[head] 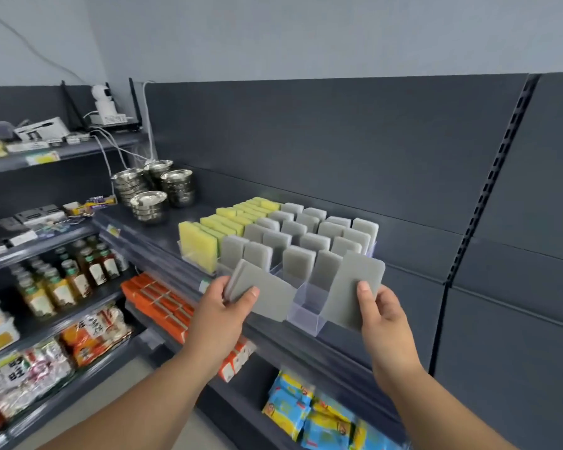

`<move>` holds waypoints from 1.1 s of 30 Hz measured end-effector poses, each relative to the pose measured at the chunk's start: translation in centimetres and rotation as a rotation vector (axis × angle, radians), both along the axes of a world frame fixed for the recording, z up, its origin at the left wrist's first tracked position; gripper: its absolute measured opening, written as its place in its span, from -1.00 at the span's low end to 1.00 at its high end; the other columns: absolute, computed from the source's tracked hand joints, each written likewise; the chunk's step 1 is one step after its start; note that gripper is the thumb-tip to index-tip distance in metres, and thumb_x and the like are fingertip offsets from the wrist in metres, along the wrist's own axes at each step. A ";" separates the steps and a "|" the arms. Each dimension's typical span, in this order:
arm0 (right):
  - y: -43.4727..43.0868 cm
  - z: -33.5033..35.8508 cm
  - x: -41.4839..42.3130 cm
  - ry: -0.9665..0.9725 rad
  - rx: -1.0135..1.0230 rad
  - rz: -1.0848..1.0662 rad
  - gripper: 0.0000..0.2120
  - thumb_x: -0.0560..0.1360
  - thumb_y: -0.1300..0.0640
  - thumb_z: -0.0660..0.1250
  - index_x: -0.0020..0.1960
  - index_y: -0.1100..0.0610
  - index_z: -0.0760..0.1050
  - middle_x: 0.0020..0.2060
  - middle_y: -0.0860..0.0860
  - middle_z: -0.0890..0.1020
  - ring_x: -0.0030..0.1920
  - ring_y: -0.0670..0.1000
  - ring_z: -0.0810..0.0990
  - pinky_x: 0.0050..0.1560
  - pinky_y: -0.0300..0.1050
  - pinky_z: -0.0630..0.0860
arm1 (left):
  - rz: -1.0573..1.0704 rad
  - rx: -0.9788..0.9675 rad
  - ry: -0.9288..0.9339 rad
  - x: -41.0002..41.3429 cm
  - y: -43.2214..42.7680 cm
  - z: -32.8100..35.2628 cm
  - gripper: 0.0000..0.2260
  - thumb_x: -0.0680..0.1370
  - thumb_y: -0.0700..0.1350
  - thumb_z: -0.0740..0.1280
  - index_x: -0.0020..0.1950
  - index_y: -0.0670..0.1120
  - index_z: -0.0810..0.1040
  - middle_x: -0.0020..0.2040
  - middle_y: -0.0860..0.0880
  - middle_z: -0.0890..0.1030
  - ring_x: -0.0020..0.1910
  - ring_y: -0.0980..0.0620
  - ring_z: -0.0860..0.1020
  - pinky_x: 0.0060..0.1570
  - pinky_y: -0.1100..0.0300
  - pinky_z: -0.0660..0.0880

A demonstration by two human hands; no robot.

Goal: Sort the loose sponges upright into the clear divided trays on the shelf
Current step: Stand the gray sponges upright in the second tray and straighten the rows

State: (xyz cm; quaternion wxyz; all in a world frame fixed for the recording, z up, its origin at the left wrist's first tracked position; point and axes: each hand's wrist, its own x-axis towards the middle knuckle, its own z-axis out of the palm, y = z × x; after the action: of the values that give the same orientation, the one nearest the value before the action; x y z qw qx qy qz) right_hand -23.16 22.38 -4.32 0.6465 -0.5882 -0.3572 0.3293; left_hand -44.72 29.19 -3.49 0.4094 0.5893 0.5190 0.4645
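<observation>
My left hand (223, 306) grips a small stack of grey sponges (267, 292), tilted, in front of the clear divided trays (306, 315) on the dark shelf. A single grey sponge (355, 284) is pinched in my right hand (382, 315), thumb on its face, and it stands nearly upright over the rightmost front compartment. Behind both hands, several grey sponges (298, 237) stand upright in the tray rows. Yellow-green sponges (198, 245) fill the rows at the left. The front compartment between my hands shows no sponge in it.
Stacks of steel bowls (158, 190) stand on the same shelf at the far left. The dark shelf edge (306, 349) runs below the trays. Lower shelves hold orange packs (158, 303), bottles (75, 274) and blue-yellow packets (293, 407). A white camera (103, 100) sits on the upper left shelf.
</observation>
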 end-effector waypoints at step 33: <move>7.7 -0.5 -6.2 -0.478 -0.336 -0.454 -0.45 0.54 0.14 0.30 0.22 -0.48 0.23 -0.04 -0.14 0.57 -0.08 -0.12 0.57 -0.20 -0.33 0.52 | -1.061 0.684 0.651 3.3 19.5 1.8 -0.58 0.56 0.02 0.28 0.41 0.22 0.31 0.33 0.24 0.33 0.23 0.21 0.39 0.09 0.38 0.23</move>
State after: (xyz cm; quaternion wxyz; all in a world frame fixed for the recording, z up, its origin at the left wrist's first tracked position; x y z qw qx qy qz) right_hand -29.37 30.11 -4.78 0.4956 -0.8108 -0.2996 0.0849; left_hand -41.47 48.66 -1.68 0.1965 0.9670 0.0830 0.1396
